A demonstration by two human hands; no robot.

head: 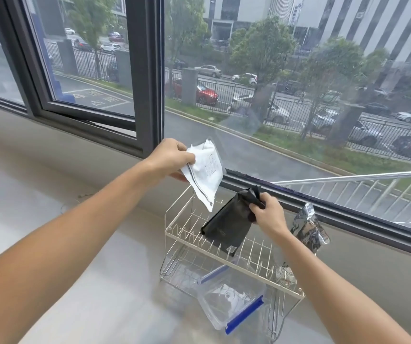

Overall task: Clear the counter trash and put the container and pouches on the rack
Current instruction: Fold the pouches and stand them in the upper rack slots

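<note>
A two-tier wire rack [226, 260] stands on the counter by the window. My right hand [267, 211] grips the top of a black pouch [229, 225], whose lower end rests among the prongs of the upper tier. My left hand [168, 158] holds a white pouch [205, 173] in the air above the rack's back left corner. A clear plastic container [229, 297] with blue clips sits tilted on the lower tier, sticking out at the front. A silver foil pouch [308, 228] leans against the window sill to the right of the rack.
A small crumpled foil piece [285, 275] lies at the rack's right edge. The grey counter [100, 256] stretches left and toward me. A dark window frame [147, 70] and a partly open sash rise behind; small debris [84, 196] lies near the sill.
</note>
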